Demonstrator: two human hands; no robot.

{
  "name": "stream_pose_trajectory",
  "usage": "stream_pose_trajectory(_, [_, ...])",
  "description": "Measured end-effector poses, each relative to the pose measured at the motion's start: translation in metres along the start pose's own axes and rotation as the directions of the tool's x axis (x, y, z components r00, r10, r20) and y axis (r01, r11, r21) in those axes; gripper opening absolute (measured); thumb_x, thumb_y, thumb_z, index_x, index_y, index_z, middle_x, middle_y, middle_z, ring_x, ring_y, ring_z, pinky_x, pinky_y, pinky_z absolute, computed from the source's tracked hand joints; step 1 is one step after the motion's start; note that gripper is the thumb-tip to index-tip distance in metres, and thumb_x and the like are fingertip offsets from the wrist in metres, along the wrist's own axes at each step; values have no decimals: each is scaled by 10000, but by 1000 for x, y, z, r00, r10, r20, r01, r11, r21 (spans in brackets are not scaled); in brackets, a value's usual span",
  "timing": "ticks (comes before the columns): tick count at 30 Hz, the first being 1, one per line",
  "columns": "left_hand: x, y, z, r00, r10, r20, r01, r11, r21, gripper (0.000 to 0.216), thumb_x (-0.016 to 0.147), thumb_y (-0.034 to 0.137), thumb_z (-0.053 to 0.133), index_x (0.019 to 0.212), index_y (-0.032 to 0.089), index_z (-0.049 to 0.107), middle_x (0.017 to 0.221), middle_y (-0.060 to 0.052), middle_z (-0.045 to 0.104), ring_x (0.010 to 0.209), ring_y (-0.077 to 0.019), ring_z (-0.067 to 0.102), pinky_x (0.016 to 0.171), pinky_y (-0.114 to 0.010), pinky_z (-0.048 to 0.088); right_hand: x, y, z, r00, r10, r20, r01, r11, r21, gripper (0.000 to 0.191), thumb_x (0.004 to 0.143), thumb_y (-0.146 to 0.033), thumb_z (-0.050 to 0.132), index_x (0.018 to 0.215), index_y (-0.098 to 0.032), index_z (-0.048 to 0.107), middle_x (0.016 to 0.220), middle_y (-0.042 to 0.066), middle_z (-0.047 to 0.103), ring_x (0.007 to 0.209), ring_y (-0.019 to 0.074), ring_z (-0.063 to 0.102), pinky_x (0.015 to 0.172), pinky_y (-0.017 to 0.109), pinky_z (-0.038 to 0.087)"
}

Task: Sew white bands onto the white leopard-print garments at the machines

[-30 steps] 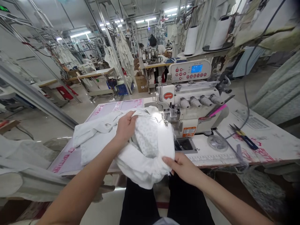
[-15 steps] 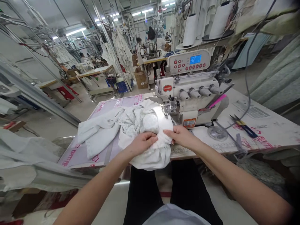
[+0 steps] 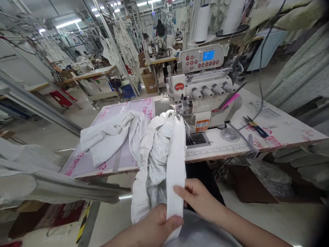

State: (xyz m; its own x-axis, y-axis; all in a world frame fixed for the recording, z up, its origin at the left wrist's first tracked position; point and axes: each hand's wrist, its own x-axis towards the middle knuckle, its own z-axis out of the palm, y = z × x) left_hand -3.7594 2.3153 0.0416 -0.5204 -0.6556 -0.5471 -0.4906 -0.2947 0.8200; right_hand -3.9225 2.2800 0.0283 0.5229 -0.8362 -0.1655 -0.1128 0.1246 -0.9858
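Observation:
A pale, faintly patterned garment [image 3: 160,151] hangs from the needle area of the sewing machine [image 3: 203,89] over the table's front edge. Its white waistband [image 3: 175,161] is drawn out flat toward me. Low in the view, my left hand [image 3: 161,221] grips the band with the thumb on top. My right hand [image 3: 195,195] pinches the band's right edge a little higher up. The fingers beneath the cloth are hidden. The band's far end lies at the presser foot [image 3: 179,111]. To the left, the rest of the garment lies in folds on the table.
Thread snips [image 3: 255,127] and a clear round dish [image 3: 230,134] lie on the table [image 3: 290,125] to the right. Large thread cones [image 3: 202,24] stand behind the machine. Cloth hangs on both sides. Farther back, people sit at other machines.
Both hands have moved down and toward me, drawing the waistband out straight from the machine. The bunched garment has stretched out and now hangs over the table edge. The view has shifted slightly.

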Motion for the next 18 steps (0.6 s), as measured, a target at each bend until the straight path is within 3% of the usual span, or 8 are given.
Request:
stream_pose_trajectory(3, [4,0,0,1000,-11,-8,12,998,56,374,810,486,374,704,144,481,654,10,383,613,-105,328,584,-207,343,7,-7,-11,981,-79,-177,14,939,-343,449,808,-480,437,521,-136,400,490,-23,349,474,72,286,441,210,188])
stream_pose_trajectory(5, [5,-1,2,1000,13,-10,-12,997,71,378,817,487,361,691,147,470,652,13,379,614,-104,324,581,-205,334,9,-10,-16,965,-126,-228,14,899,-438,419,805,-471,450,553,-138,434,512,-18,387,490,79,314,459,213,202])
stream_pose_trajectory(9, [3,-4,2,999,45,0,-45,997,60,405,820,507,354,726,147,511,687,1,471,643,-114,384,613,-210,356,11,-6,-15,997,-41,-61,34,994,-104,400,820,-474,420,613,-134,459,537,-17,412,491,77,351,455,195,260])
stream_pose_trajectory(12, [13,2,-14,995,91,27,-90,995,-47,436,802,531,387,836,136,567,760,-31,562,672,-130,466,646,-229,396,11,-2,-9,997,-14,74,8,996,87,464,822,-510,388,561,-129,434,478,-26,369,444,67,324,419,191,244])
stream_pose_trajectory(14, [29,12,-32,983,153,-100,-167,975,-149,483,816,533,354,923,118,577,822,-73,595,733,-158,523,688,-262,422,9,-3,-7,998,-36,59,29,994,109,473,823,-513,387,554,-127,435,462,-27,363,430,64,318,411,192,233])
stream_pose_trajectory(15, [39,18,-42,947,192,-257,-236,959,-154,487,824,521,344,972,116,570,876,-93,599,809,-182,539,742,-286,424,7,-4,-6,998,-44,47,39,993,111,474,827,-509,383,550,-128,432,457,-28,359,426,62,313,409,194,228])
stream_pose_trajectory(16, [49,24,-51,860,229,-456,-303,948,-95,476,820,507,364,1027,120,551,954,-111,590,917,-208,529,816,-314,406,5,-5,-6,998,-48,38,44,993,111,473,832,-502,379,544,-130,425,453,-28,353,423,61,309,408,196,224])
stream_pose_trajectory(18, [67,33,-69,572,312,-758,-307,939,155,540,749,486,503,1159,135,470,1148,-130,512,1127,-253,416,951,-362,314,2,-8,-7,999,-46,22,43,994,100,469,841,-487,375,536,-133,410,451,-29,345,422,59,302,409,197,220])
